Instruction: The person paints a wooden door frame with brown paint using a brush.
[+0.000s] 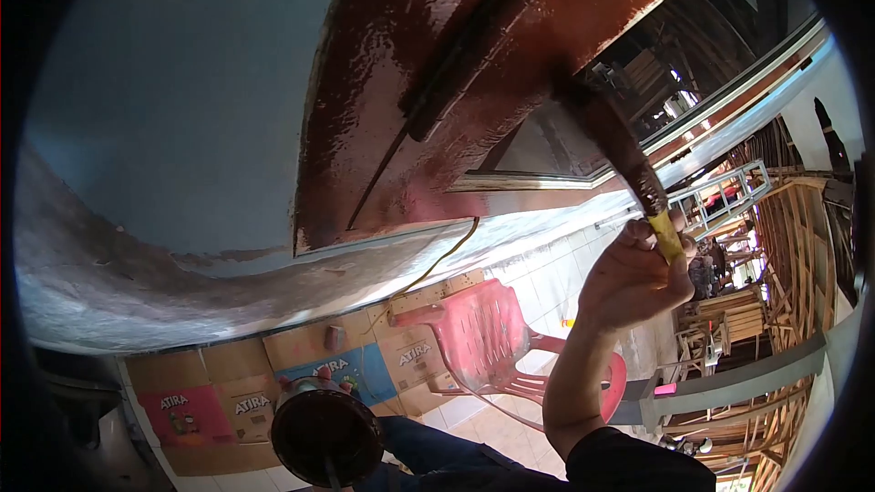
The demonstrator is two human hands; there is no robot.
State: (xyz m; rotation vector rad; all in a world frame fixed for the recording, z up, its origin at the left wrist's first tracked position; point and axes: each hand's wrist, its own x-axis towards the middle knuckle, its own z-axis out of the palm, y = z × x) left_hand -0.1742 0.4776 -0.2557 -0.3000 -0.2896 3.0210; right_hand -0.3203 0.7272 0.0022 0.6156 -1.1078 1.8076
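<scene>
Can (292,415) | brush (629,159): handle (666,240) between right fingers (638,232), bristles (583,102) beyond

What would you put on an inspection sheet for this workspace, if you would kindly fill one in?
Surface: red-brown frame, glossy and wet-looking.
Job's things: dark-coated brush with a yellow handle end, its tip at or near the frame, contact unclear; open container with a dark inside, below.
Clutter: printed cardboard on the floor; pink-red plastic chair with pale smears.
Hands: right hand has its fingers closed on the brush's yellow end; left hand not clearly made out.
Cables: thin yellow cord hanging from near the frame's lower edge toward the cardboard; cannot tell whether it is electrical.
Surroundings: bluish wall, pale floor tiles, timber at the picture's right.
</scene>
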